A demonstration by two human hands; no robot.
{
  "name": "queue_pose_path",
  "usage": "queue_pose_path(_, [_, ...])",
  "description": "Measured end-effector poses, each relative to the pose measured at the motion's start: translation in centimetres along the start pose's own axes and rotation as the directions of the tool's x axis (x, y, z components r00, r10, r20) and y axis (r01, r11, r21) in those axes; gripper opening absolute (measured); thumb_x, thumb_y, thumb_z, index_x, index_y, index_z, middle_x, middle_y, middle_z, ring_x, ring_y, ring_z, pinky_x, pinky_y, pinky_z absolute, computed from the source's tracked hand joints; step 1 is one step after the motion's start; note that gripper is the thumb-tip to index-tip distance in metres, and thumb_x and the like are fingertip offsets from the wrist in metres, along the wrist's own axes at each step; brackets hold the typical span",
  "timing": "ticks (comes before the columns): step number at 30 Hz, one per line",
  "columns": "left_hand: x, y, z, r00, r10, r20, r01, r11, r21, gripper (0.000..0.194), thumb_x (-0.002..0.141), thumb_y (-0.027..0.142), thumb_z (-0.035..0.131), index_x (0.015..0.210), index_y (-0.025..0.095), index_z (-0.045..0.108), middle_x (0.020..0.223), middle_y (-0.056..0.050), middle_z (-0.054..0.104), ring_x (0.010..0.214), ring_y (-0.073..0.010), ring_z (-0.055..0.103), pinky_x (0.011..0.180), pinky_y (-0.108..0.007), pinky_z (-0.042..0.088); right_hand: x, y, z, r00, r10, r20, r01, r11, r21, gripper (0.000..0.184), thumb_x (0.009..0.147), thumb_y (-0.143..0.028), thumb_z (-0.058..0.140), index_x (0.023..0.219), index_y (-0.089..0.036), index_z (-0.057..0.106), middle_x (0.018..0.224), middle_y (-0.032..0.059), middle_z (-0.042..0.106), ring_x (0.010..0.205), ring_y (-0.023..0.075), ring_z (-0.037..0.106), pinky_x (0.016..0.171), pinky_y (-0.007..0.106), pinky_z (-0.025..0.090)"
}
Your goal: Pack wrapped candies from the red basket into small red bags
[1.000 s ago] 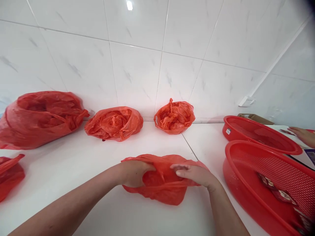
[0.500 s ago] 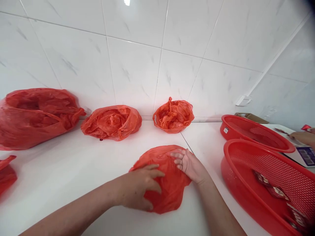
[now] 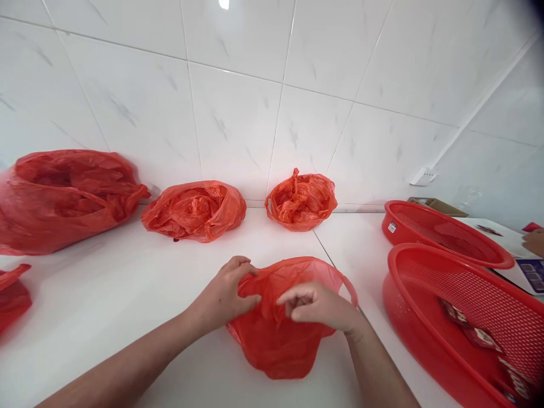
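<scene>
A thin red plastic bag (image 3: 276, 340) lies crumpled on the white counter (image 3: 127, 294) in front of me. My left hand (image 3: 223, 294) grips the bag's left rim with curled fingers. My right hand (image 3: 317, 306) pinches the rim on the right side, fingers bent over the plastic. Between the two hands the bag's mouth is pulled apart.
Three more red bags sit along the tiled wall: a big one (image 3: 63, 198), a middle one (image 3: 193, 211) and a small one (image 3: 301, 199). Another bag's edge (image 3: 12, 294) shows far left. Two red baskets (image 3: 463, 317) (image 3: 442, 232) stand right; another person's hand (image 3: 534, 241) is beyond them.
Both hands shifted from pressing flat on the bag to gripping its rim, and the bag's mouth has come apart. The other person's hand has drawn back to the right.
</scene>
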State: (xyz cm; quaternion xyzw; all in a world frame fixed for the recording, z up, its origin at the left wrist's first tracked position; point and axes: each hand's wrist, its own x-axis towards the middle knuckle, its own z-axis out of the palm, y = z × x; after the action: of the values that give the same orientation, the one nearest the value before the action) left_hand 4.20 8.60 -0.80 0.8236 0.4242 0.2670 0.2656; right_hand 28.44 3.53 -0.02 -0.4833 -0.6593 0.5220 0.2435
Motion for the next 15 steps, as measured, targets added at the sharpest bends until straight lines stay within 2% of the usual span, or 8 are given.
queue_pose_path(2, [0.2, -0.7, 0.2, 0.991, -0.132, 0.036, 0.136, 0.979, -0.154, 0.023, 0.074, 0.027, 0.058, 0.097, 0.024, 0.057, 0.108, -0.005, 0.060, 0.095, -0.0228, 0.061, 0.082, -0.037, 0.050, 0.8, -0.2, 1.2, 1.000, 0.011, 0.018, -0.009, 0.988, -0.154, 0.031, 0.072, -0.027, 0.067, 0.102, -0.024, 0.070, 0.093, 0.0017, 0.066, 0.083, 0.0160, 0.059, 0.071, 0.026, 0.046])
queue_pose_path(5, [0.6, -1.0, 0.5, 0.941, -0.328, 0.087, 0.335, 0.852, -0.402, 0.017, 0.076, 0.028, 0.051, 0.092, 0.021, 0.054, 0.082, -0.001, 0.064, 0.067, -0.0180, 0.063, 0.063, -0.031, 0.051, 1.6, -0.4, 2.7, 0.993, -0.044, -0.109, 0.006, 0.946, -0.326, 0.031, 0.071, -0.025, 0.069, 0.101, -0.024, 0.070, 0.098, 0.0020, 0.064, 0.089, 0.0184, 0.058, 0.075, 0.027, 0.045])
queue_pose_path(7, [0.7, -1.2, 0.6, 0.908, -0.402, 0.119, 0.398, 0.735, -0.549, 0.020, 0.077, 0.034, 0.055, 0.093, 0.021, 0.053, 0.075, 0.001, 0.064, 0.059, -0.0165, 0.062, 0.056, -0.028, 0.050, 1.4, -1.0, 3.2, 0.975, -0.104, -0.195, 0.024, 0.928, -0.373, 0.033, 0.072, -0.025, 0.068, 0.104, -0.026, 0.069, 0.100, 0.0006, 0.063, 0.089, 0.0172, 0.058, 0.078, 0.027, 0.044])
queue_pose_path(9, [0.7, -1.5, 0.6, 0.893, -0.425, 0.146, 0.412, 0.643, -0.646, 0.026, 0.076, 0.041, 0.060, 0.093, 0.023, 0.053, 0.075, 0.003, 0.065, 0.060, -0.0163, 0.063, 0.054, -0.026, 0.049, 0.3, -2.0, 3.4, 0.938, -0.152, -0.311, 0.025, 0.926, -0.377, 0.032, 0.076, -0.026, 0.065, 0.108, -0.029, 0.067, 0.101, -0.0012, 0.062, 0.084, 0.0145, 0.058, 0.076, 0.026, 0.045])
queue_pose_path(11, [0.6, -2.2, 0.7, 0.885, -0.434, 0.168, 0.420, 0.587, -0.693, 0.031, 0.074, 0.046, 0.063, 0.094, 0.025, 0.054, 0.075, 0.005, 0.066, 0.061, -0.0163, 0.064, 0.053, -0.024, 0.049, -1.9, -3.1, 3.2, 0.878, -0.186, -0.441, 0.015, 0.932, -0.363, 0.028, 0.081, -0.027, 0.060, 0.109, -0.029, 0.065, 0.100, -0.0013, 0.062, 0.080, 0.0132, 0.057, 0.073, 0.025, 0.046])
queue_pose_path(12, [0.6, -2.6, 0.8, 0.880, -0.442, 0.174, 0.425, 0.566, -0.706, 0.032, 0.074, 0.048, 0.064, 0.095, 0.025, 0.055, 0.076, 0.006, 0.067, 0.062, -0.0162, 0.063, 0.053, -0.024, 0.049, -3.3, -3.4, 3.0, 0.834, -0.210, -0.510, 0.010, 0.931, -0.366, 0.026, 0.084, -0.027, 0.057, 0.108, -0.029, 0.064, 0.100, -0.0006, 0.062, 0.080, 0.0135, 0.057, 0.071, 0.024, 0.046])
queue_pose_path(14, [0.7, -3.5, 1.0, 0.868, -0.470, 0.161, 0.430, 0.548, -0.718, 0.034, 0.072, 0.050, 0.067, 0.095, 0.026, 0.057, 0.077, 0.006, 0.068, 0.064, -0.0163, 0.063, 0.054, -0.023, 0.049, -6.8, -3.4, 2.2, 0.718, -0.256, -0.647, -0.050, 0.908, -0.415, 0.022, 0.085, -0.028, 0.054, 0.105, -0.027, 0.064, 0.103, 0.0024, 0.062, 0.085, 0.0163, 0.058, 0.073, 0.026, 0.048])
queue_pose_path(15, [0.8, -3.9, 1.1, 0.859, -0.489, 0.149, 0.434, 0.544, -0.718, 0.035, 0.070, 0.051, 0.068, 0.093, 0.027, 0.058, 0.077, 0.007, 0.068, 0.065, -0.0166, 0.063, 0.054, -0.023, 0.050, -8.8, -3.0, 1.6, 0.655, -0.275, -0.704, -0.120, 0.882, -0.455, 0.021, 0.086, -0.030, 0.054, 0.103, -0.026, 0.064, 0.105, 0.0044, 0.062, 0.089, 0.0186, 0.058, 0.076, 0.028, 0.049])
